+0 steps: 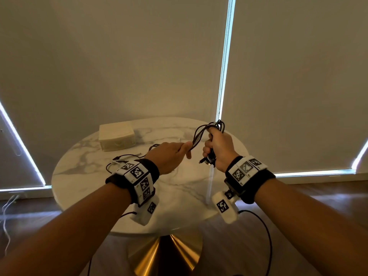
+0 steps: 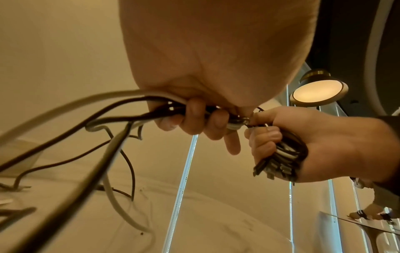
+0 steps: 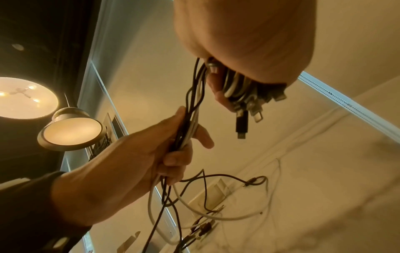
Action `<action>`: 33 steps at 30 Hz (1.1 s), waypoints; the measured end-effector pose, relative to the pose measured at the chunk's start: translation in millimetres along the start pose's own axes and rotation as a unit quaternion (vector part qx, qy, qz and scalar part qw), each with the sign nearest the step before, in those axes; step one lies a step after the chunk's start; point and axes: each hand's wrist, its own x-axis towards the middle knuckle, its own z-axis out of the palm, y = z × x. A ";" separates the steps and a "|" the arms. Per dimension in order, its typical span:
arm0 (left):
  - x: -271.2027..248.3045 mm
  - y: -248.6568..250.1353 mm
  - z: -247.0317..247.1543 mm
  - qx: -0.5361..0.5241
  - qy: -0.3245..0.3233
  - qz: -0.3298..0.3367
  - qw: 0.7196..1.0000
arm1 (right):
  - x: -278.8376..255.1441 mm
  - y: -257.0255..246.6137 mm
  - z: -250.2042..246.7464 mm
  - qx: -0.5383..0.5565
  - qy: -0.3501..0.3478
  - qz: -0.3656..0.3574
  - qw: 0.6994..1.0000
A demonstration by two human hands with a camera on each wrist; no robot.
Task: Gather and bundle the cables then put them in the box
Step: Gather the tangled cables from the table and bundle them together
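Note:
Several black and white cables [image 1: 201, 134] run between my two hands above a round marble table [image 1: 191, 188]. My right hand [image 1: 217, 148] grips the looped bundle [image 3: 238, 87], with loops rising above the fist and plug ends [image 3: 242, 126] hanging below it. My left hand [image 1: 173, 154] grips the loose strands [image 2: 151, 113] a short way to the left. Their free ends trail down onto the table [image 1: 123, 158]. A closed cream box [image 1: 116, 137] sits at the table's far left.
The table stands on a brass cone base [image 1: 165, 253] over a dark wood floor. Drawn blinds [image 1: 139, 56] hang close behind the table. A white cord [image 1: 8, 212] lies on the floor at the left. Black device leads [image 1: 266, 236] hang from both wrists.

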 end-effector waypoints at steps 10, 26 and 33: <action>3.2 -5.3 3.4 0.075 0.064 0.021 0.995 | -7.1 4.7 -1.9 0.043 -0.055 0.035 0.997; -3.9 -0.3 10.5 0.263 0.118 0.086 0.954 | -9.9 36.7 14.3 -0.027 -0.032 -0.013 0.999; -3.8 5.3 20.6 0.222 0.039 0.145 0.963 | 0.5 28.9 16.3 -0.119 0.016 -0.089 0.989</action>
